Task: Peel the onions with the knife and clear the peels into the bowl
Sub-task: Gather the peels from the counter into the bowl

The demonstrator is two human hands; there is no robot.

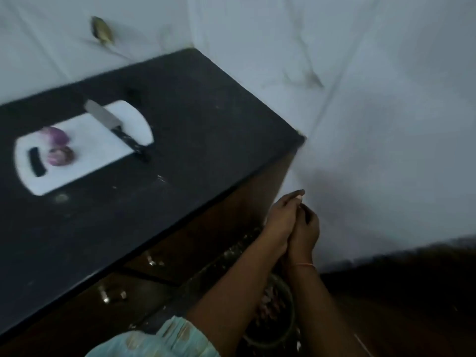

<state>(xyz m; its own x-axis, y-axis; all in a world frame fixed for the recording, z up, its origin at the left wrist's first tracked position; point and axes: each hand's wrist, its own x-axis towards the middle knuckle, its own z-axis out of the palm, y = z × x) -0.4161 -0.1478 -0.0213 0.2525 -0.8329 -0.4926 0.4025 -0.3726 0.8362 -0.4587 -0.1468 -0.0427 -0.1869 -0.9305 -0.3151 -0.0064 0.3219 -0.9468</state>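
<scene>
Two onions [58,146] and knife [117,127] — no legible writing.

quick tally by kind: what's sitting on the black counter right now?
Onions: 2, both on the board
Knife: 1, lying across the board's far end
Cutting board: 1
Total: 4
</scene>
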